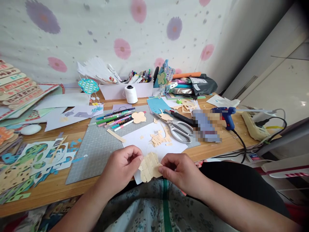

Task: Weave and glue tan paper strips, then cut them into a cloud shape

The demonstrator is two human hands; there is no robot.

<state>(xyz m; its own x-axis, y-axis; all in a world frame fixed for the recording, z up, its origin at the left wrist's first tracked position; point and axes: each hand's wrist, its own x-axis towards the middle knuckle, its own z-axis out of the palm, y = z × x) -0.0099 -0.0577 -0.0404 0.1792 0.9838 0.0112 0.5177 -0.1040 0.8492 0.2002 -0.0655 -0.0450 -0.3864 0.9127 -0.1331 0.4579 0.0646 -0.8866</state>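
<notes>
A woven cream paper piece (150, 167) with a wavy outline is held up between both hands at the desk's front edge. My left hand (125, 162) pinches its left side between thumb and fingers. On its right side, my right hand (177, 167) is closed in a pinch too. Behind the hands, a white sheet (135, 137) carries small cream paper scraps (159, 138). Silver scissors (180, 130) lie just right of the scraps. A cream flower-shaped cutout (138, 117) rests beyond the sheet, beside several colored pens (118, 119).
A grey cutting mat (82, 161) lies under the sheet. At the left are cut paper remnants (58, 153). A blue glue gun (227, 116) with a cord stands at the right near a power strip (256, 125). White thread (131, 94) stands at the back.
</notes>
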